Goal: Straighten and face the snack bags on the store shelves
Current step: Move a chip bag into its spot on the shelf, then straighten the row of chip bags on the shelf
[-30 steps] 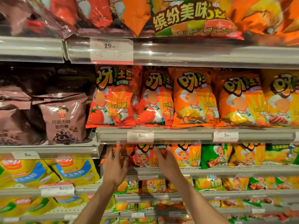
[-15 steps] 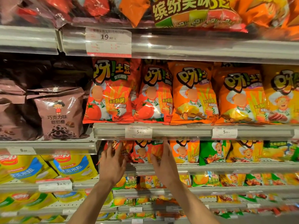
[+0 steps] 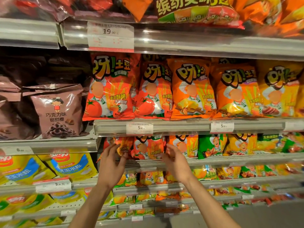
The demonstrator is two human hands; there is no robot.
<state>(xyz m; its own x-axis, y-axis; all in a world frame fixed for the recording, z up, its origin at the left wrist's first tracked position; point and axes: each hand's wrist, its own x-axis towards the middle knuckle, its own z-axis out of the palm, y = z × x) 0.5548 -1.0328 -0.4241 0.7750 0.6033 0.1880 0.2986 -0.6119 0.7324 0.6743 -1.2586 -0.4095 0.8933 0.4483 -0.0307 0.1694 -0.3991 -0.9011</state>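
Snack bags: two small red tomato bags (image 3: 148, 148) stand on the shelf (image 3: 213, 159) below the 5.90 price tags, left end of the row.
Left hand (image 3: 111, 167): fingers spread and loosely bent, thumb on the leftmost red bag's lower edge; grip unclear.
Right hand (image 3: 176, 162): open, fingers relaxed, just right of the second red bag; whether it touches, I cannot tell.
Same row, rightward: one orange, one green, one yellow bag, then blurred ones.
Shelf above: five large bags (image 3: 192, 89), two red, two orange, one yellow.
Far left: one brown chocolate-ring bag (image 3: 57, 111) fully in view.
Price tags (image 3: 139, 128): two reading 5.90, one reading 19.90.
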